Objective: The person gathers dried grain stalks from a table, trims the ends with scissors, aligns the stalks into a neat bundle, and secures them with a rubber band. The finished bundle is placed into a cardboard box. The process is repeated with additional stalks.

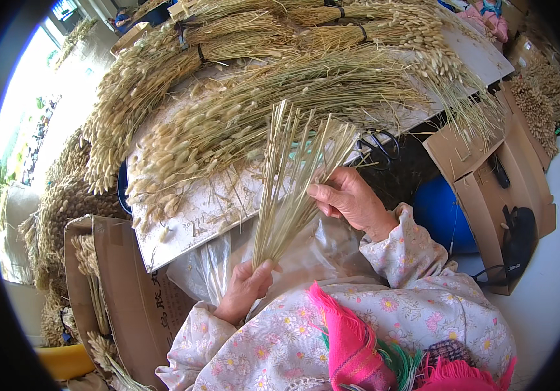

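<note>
A loose bunch of dried grass stems point(286, 189) fans upward in front of me, narrow at the bottom and spread at the top. My left hand point(247, 287) is closed round its lower end. Higher up, at the bunch's right side, my right hand point(348, 201) pinches some stems between thumb and fingers. The ends below my left hand are hidden. Just beyond, on a pale table point(211, 228), lies a wide heap of dried grass with fluffy oval heads point(189, 140), heads to the left and stems to the right.
Tied grass bundles point(247, 49) are piled at the table's far side. At the left stands a cardboard box point(130, 274) with grass in it. An open carton point(482, 189) and a blue rounded object point(443, 215) are at the right. Clear plastic sheeting point(325, 251) hangs below the table edge.
</note>
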A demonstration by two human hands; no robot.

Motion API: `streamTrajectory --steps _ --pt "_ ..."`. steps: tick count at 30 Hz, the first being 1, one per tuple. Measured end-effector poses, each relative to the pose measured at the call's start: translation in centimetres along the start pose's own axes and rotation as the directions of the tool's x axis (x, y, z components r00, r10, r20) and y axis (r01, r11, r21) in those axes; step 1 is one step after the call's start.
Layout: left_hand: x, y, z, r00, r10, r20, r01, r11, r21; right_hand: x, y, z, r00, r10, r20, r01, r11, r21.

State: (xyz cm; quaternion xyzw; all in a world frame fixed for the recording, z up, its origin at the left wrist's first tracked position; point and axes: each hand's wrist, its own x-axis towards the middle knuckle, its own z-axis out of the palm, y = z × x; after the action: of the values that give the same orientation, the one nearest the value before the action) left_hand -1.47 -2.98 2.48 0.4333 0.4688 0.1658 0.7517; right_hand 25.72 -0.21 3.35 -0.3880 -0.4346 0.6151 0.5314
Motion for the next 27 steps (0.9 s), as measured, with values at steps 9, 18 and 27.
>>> streamTrajectory --steps 9,18,27 --pt "0.2 0.2 0.0 0.999 0.049 -0.023 -0.048 0.996 0.07 0.1 -0.5 0.4 0.983 -0.068 -0.169 0.093 0.985 0.148" --pt "0.1 0.0 -0.3 1.0 0.021 -0.014 -0.021 0.999 0.038 0.1 -2.6 -3.4 0.899 -0.158 -0.408 0.297 0.905 0.304" --pt "-0.1 0.0 -0.8 0.999 0.02 -0.046 -0.022 0.999 -0.042 -4.3 -7.5 -4.9 0.971 -0.173 0.164 0.193 0.975 -0.114"
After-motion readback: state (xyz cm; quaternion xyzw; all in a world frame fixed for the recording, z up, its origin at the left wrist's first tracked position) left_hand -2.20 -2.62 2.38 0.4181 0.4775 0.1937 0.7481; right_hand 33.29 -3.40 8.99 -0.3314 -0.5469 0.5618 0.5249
